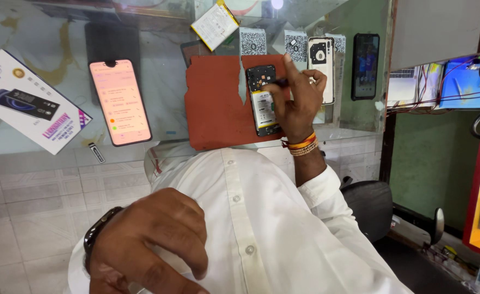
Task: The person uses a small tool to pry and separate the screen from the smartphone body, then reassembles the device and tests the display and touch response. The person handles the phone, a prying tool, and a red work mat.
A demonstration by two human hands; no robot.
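An opened phone (pixel 262 111) with its battery showing lies on a torn red mat (pixel 218 103) on a glass counter (pixel 163 60). My right hand (pixel 300 98), with bead bracelets at the wrist, holds a thin dark tool (pixel 280 83) whose tip rests on the upper part of the opened phone. My left hand (pixel 147 239), with a dark watch on the wrist, rests with loosely curled fingers on my white shirt (pixel 262 218) and holds nothing.
A phone with a lit pink screen (pixel 120 100) lies left of the mat, a white product box (pixel 30 100) further left, and a small dark stick (pixel 96 152) near the counter's edge. A pale back cover (pixel 320 68), a black phone (pixel 365 65) and a flat white pack (pixel 214 24) lie beyond. A black chair (pixel 368 209) stands at right.
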